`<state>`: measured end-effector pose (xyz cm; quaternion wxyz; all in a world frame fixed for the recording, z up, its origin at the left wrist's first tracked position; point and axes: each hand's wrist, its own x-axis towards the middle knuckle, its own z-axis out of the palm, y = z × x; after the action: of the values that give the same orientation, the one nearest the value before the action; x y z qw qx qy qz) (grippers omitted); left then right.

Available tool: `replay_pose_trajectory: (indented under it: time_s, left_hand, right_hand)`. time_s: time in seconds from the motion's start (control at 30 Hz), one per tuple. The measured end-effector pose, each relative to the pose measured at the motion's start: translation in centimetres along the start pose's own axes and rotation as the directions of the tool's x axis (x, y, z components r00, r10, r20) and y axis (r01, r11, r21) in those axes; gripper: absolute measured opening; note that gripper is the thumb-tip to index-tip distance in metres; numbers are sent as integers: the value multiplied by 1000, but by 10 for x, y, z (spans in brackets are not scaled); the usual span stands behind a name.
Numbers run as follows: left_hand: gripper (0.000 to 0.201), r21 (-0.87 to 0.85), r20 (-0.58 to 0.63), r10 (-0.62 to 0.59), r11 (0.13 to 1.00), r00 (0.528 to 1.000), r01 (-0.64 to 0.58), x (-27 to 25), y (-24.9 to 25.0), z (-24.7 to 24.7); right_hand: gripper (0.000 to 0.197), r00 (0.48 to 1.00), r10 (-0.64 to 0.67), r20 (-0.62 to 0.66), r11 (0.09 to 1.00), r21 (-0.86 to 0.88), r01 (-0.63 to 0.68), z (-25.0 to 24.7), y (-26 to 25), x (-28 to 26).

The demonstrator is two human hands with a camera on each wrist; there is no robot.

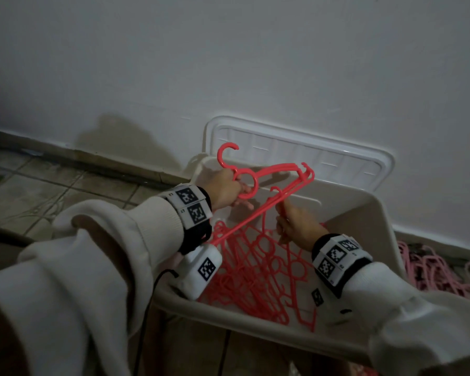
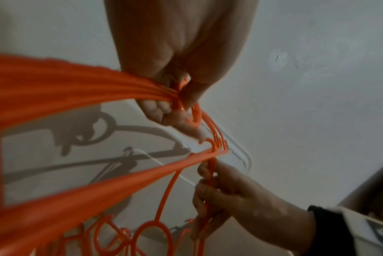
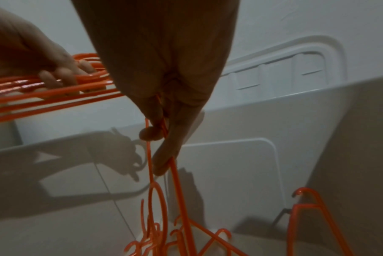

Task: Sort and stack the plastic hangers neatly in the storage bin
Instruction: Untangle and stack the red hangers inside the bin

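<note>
My left hand grips a bundle of several coral-red plastic hangers by their necks, held above the beige storage bin; the same left hand and bundle fill the left wrist view. To the right, my right hand pinches one more red hanger by its thin arm, lifting it out of the tangled red pile on the bin floor. In the right wrist view the right hand pinches that hanger, which hangs down into the bin.
The bin's white lid leans against the white wall behind it. A heap of pale pink hangers lies on the tiled floor to the right of the bin. A black cable trails from my left wrist.
</note>
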<state>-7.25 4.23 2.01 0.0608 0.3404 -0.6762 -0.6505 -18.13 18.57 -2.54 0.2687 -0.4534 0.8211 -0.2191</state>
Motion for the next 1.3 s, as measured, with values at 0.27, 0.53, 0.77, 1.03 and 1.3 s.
replay_pose_trajectory:
  time_s: [0.27,0.53,0.77,1.03,1.3]
  left_hand:
    - [32,51,-129,-43,997,991,50,-6,2,9]
    - [24,-3,-49,18,1000,999,-18,-2,-3,10]
    - [28,-7,33,-117,993,993,117,2,-9,16]
    - [38,-50,318,-398,899,860,435,-1,-7,26]
    - [40,60,355,-419,902,836,427,-6,8,26]
  right_hand:
    - [16,985,-132,-114,991,-20,130,-13,8,-12]
    - [35,981,-36,-191,940,328,99,-21,8,-20]
    - [8,979,33,-199,862,502,73,-21,15,-21]
    - [27,975,32,-222,879,470,78,-25,20,-23]
    - [39,928,55,-368,972,231,34,-34,22,-29]
